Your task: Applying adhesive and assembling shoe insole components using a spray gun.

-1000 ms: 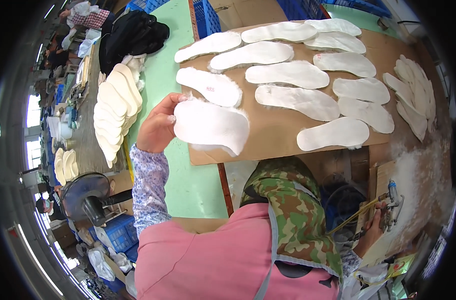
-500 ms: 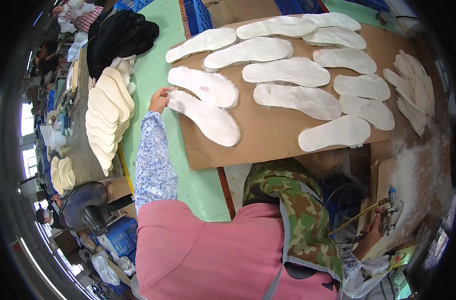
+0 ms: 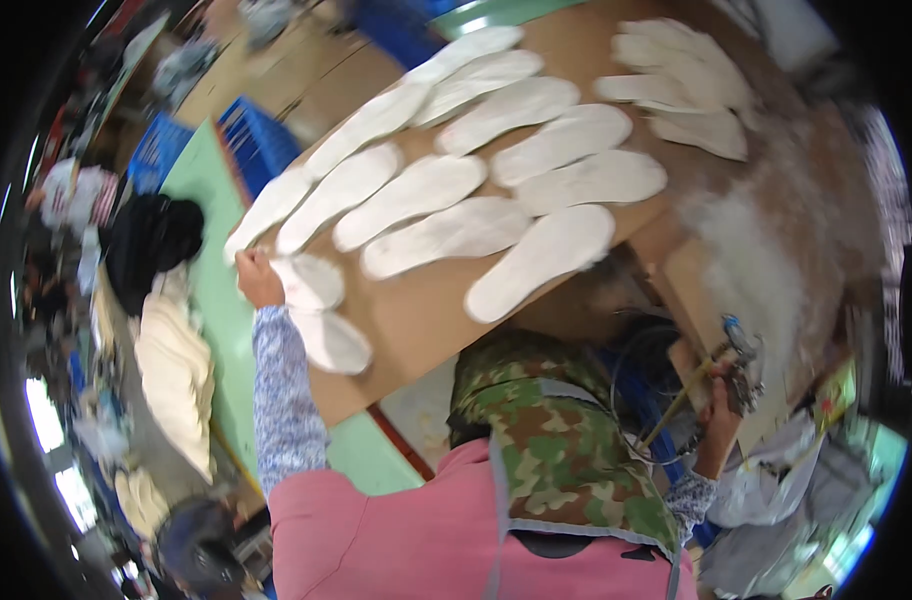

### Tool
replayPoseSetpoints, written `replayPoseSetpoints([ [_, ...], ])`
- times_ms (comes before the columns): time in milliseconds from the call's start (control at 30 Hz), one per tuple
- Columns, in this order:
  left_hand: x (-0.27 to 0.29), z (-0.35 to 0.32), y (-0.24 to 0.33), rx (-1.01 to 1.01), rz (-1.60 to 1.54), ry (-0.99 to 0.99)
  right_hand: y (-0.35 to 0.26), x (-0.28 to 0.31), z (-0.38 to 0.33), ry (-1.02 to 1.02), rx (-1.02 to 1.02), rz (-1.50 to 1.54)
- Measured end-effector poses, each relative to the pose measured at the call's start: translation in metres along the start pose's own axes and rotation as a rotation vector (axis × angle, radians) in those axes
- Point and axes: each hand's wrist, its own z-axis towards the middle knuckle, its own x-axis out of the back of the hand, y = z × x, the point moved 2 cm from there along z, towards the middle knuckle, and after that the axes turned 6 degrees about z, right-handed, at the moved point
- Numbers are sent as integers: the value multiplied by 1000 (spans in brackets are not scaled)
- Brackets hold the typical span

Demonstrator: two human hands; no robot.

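My left hand (image 3: 261,280) is closed at the left edge of the brown cardboard (image 3: 396,330), its fingers curled over the end of a white fleecy insole (image 3: 316,283). Another insole (image 3: 336,343) lies just below it, partly hidden by my hand and sleeve. Several more white insoles (image 3: 411,203) are spread in slanting rows across the cardboard, their smooth sides up. At the lower right, my right hand (image 3: 718,410) grips a metal spray gun (image 3: 741,365) with a blue fitting on top and a yellowish hose (image 3: 676,405). Motion blurs the left hand's fingertips.
A heap of insoles (image 3: 691,80) sits at the far right, near white fuzz (image 3: 751,260). Left of the green table (image 3: 216,330) is a stack of cream insoles (image 3: 171,350), with a black cloth (image 3: 156,245) behind. Blue crates (image 3: 256,145) stand beyond; a fan (image 3: 201,545) is at lower left.
The view has swung, so the cardboard now slants up to the right. My left hand has shifted from the lower insole's end to the neighbouring one. My right hand still holds the spray gun.
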Motion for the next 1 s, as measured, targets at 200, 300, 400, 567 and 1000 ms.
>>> replayPoseSetpoints([
  [200, -109, -53, 228, -299, -422, -417, 9, 9, 11, -11, -3, 138],
  [300, -156, -82, 324, -429, -486, -557, 20, 14, 14, -31, -53, 144],
  [400, -205, -106, 415, -532, -580, -607, 27, 35, 19, -33, -61, 162],
  [567, -298, -130, 525, -771, -300, -580, 31, 54, 32, 87, -46, 243],
  [1000, -293, -135, 711, -626, -936, -1840, 44, 74, 32, 423, -172, 215],
])
